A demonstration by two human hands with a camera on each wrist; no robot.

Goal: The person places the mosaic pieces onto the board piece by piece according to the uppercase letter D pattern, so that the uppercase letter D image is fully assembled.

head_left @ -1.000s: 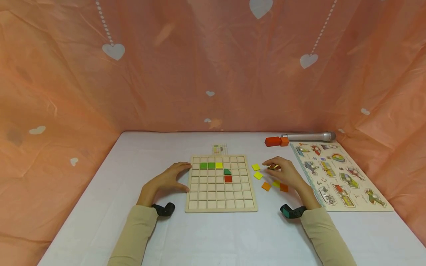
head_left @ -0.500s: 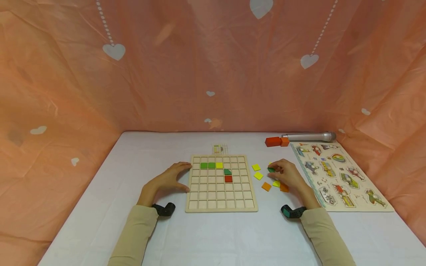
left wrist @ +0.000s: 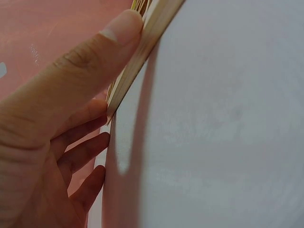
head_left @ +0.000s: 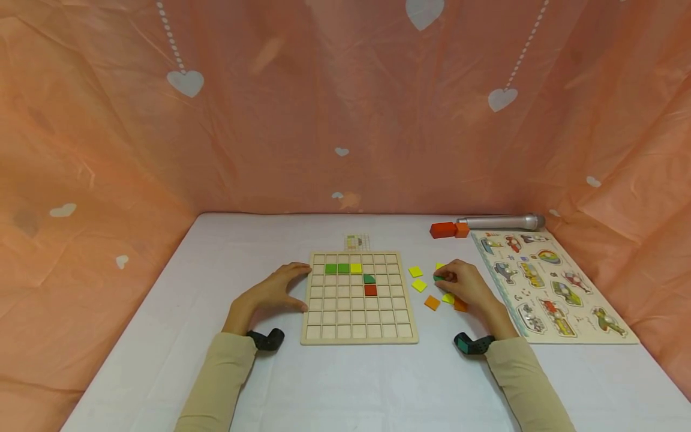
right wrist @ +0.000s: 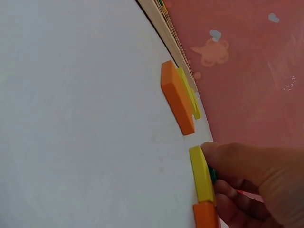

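Note:
A wooden grid board (head_left: pixel 358 342) lies on the white table. My left hand (head_left: pixel 272 291) rests against its left edge, thumb and fingers spread; the left wrist view shows the thumb (left wrist: pixel 95 59) on the board's side. Set in the cells are two light green tiles (head_left: pixel 337 269), a yellow tile (head_left: pixel 355 268), a dark green piece with a rounded corner (head_left: pixel 369 279) and a red tile (head_left: pixel 370 290). Right of the board, my right hand (head_left: pixel 466 285) pinches a green piece (right wrist: pixel 212 175), mostly hidden by the fingers.
Loose yellow tiles (head_left: pixel 418 286) and orange tiles (head_left: pixel 432 303) lie around the right hand. A small patterned grid card (head_left: pixel 357 242) sits behind the board. Farther right are red blocks (head_left: pixel 442 230), a silver microphone (head_left: pixel 502 222) and a picture puzzle board (head_left: pixel 556 285).
My right hand has shifted slightly. A green piece now shows at its fingertips, and a yellow tile behind them has come into view. The left hand stays against the board.

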